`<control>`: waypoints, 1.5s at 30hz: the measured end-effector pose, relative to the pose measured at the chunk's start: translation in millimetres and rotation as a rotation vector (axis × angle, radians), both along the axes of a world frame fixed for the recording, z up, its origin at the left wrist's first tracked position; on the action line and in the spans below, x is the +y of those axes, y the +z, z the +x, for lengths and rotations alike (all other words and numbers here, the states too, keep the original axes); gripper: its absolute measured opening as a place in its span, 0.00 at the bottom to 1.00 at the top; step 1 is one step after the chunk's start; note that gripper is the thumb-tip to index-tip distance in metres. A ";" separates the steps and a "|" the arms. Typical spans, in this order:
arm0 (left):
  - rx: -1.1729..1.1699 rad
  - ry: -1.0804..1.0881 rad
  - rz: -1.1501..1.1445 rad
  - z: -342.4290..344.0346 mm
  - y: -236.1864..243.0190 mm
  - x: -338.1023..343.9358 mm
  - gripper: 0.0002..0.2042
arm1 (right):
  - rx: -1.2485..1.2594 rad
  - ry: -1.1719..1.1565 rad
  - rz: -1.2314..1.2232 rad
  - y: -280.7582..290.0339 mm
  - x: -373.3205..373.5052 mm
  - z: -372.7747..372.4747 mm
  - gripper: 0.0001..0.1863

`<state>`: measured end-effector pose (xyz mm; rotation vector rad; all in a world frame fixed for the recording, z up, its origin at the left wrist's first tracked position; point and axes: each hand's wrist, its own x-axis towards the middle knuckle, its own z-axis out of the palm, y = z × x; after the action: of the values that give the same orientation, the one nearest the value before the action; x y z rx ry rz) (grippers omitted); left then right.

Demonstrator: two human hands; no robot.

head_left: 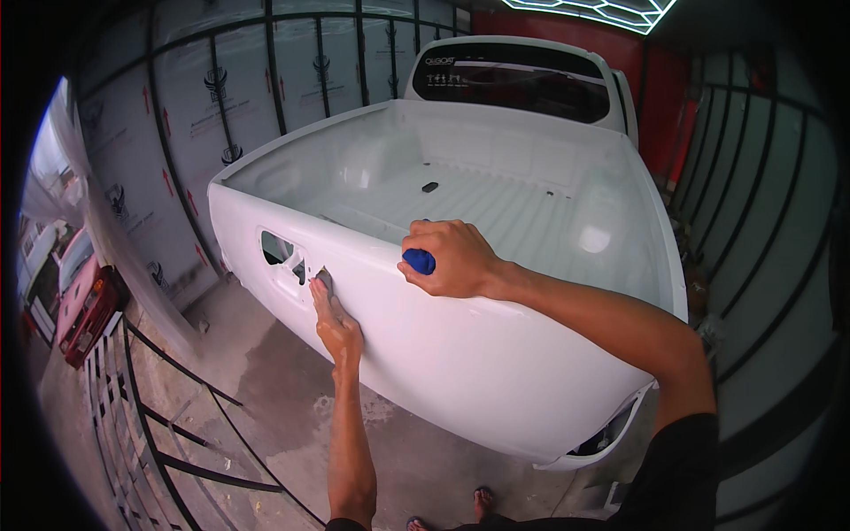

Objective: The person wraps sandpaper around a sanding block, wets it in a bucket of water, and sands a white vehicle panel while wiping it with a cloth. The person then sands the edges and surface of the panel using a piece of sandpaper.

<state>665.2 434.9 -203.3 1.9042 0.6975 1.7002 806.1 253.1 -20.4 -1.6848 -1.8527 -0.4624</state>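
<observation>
A white pickup tailgate [434,327] stretches in front of me, with a cut-out handle opening [278,248] in its left part. My left hand [338,326] lies against the tailgate's outer face just right of that opening. Its fingers press a small grey piece [324,278] that resembles folded sandpaper onto the paint. On the tailgate's top edge rests my right hand [456,258], closed around a rounded blue thing [419,261]. Most of that blue thing is hidden in the fist, so I cannot tell its kind.
Behind the tailgate is the white ribbed truck bed [496,199] with a small black object [430,187] on it. A black metal frame [190,434] stands at the lower left. Wrapped panels [195,124] line the left wall; a red car [88,305] is outside.
</observation>
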 end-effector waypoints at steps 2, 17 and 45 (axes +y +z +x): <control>-0.024 -0.074 -0.162 0.9 16.8 15.6 0.22 | 0.006 -0.007 -0.005 2.6 -1.1 -1.6 0.09; -0.014 -0.016 0.111 3.9 -21.3 -44.9 0.23 | 0.003 -0.038 0.002 4.1 -1.1 2.6 0.10; 0.023 -0.057 -0.094 -3.1 25.9 13.3 0.22 | -0.001 0.011 -0.002 1.4 2.2 0.3 0.10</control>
<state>662.1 448.2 -177.4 1.8637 0.7121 1.5852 806.4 255.3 -19.0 -1.6756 -1.8625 -0.4567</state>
